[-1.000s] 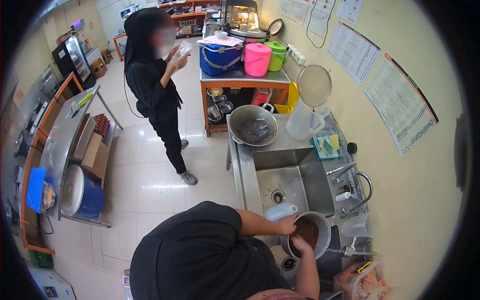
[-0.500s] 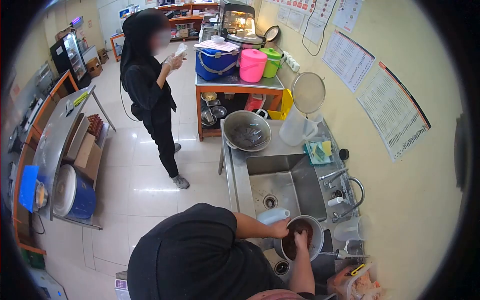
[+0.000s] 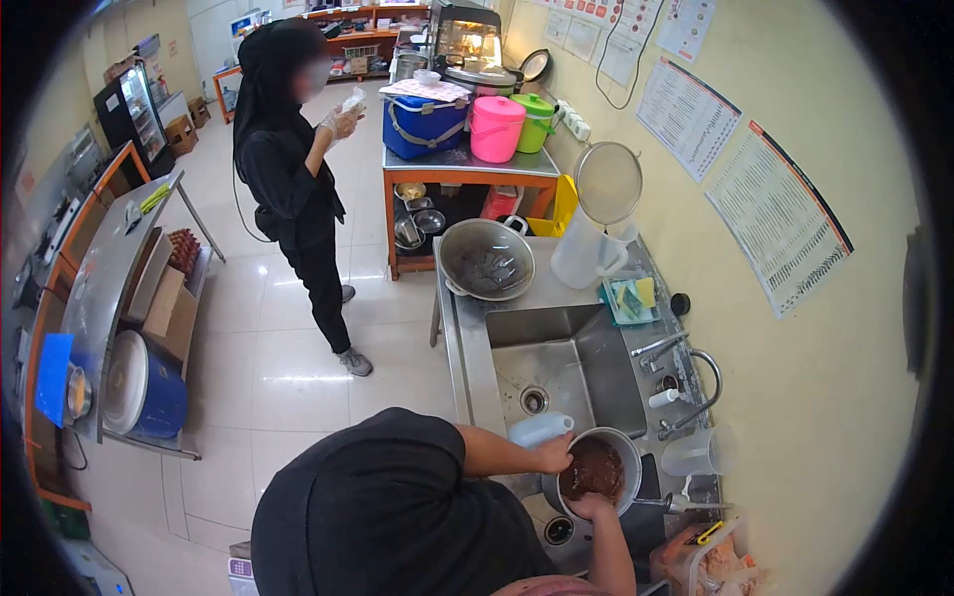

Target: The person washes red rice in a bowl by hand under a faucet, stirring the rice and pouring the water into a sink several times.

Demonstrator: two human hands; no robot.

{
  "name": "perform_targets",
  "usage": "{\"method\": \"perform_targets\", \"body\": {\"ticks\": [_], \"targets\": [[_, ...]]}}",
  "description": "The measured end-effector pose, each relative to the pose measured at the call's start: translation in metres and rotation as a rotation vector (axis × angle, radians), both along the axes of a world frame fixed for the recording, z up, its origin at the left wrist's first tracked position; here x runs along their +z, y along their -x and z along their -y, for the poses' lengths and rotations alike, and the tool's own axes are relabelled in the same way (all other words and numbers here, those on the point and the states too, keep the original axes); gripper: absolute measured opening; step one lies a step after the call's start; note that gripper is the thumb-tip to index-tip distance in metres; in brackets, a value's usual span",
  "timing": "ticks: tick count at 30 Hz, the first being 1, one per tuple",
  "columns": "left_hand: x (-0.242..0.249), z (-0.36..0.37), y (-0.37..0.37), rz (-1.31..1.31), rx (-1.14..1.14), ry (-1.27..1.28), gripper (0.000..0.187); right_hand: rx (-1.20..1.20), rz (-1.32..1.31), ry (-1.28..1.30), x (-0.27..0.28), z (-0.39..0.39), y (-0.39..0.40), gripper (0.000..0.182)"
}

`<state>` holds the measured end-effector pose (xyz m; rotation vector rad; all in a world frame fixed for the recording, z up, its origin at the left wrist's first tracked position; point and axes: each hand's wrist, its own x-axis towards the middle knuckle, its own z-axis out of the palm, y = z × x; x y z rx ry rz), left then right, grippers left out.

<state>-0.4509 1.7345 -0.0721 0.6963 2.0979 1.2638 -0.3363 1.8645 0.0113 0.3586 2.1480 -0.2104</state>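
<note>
A round metal pot (image 3: 628, 459) of dark reddish-brown contents (image 3: 594, 467) sits at the near end of the steel sink (image 3: 556, 323). My left hand (image 3: 554, 455) grips the pot's left rim, beside a white plastic jug (image 3: 537, 429) lying on its side. My right hand (image 3: 591, 507) is curled over the near rim, touching the edge of the brown contents. My black sleeves and shoulders fill the bottom centre and hide the sink's front edge.
A faucet (image 3: 696, 382), a clear measuring cup (image 3: 691, 452) and a food tub (image 3: 720, 561) stand right of the pot. Further back are a big metal bowl (image 3: 487, 260), a white pitcher (image 3: 581, 253) with a sieve (image 3: 608, 182), and a sponge tray (image 3: 628, 296). A co-worker in black (image 3: 298, 189) stands on the tiled floor.
My right hand has come out of the middle of the brown contents and back to the pot's near rim. The left hand stays on the left rim. The view has shifted slightly.
</note>
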Motion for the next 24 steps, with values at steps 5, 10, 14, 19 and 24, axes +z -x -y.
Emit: {"method": "perform_targets", "body": {"ticks": [5,10,14,19,24], "targets": [[-0.031,-0.011,0.003,-0.035,-0.027,-0.013,0.056,0.127,-0.184,-0.337,-0.03,-0.027,0.011,0.068],[-0.045,-0.018,0.003,-0.036,-0.022,0.024,0.06,-0.433,-0.668,0.238,-0.072,-0.049,0.031,0.056],[-0.039,-0.013,0.003,-0.029,-0.031,0.065,0.06,-0.492,-0.72,0.38,-0.096,-0.024,0.041,0.053],[-0.027,-0.009,-0.005,0.003,0.011,0.023,0.059,-0.354,-0.395,0.452,-0.04,-0.001,0.018,0.052],[-0.022,-0.008,0.0,-0.041,-0.053,0.006,0.057,0.015,-0.074,0.07,-0.039,-0.015,0.001,0.056]]}}
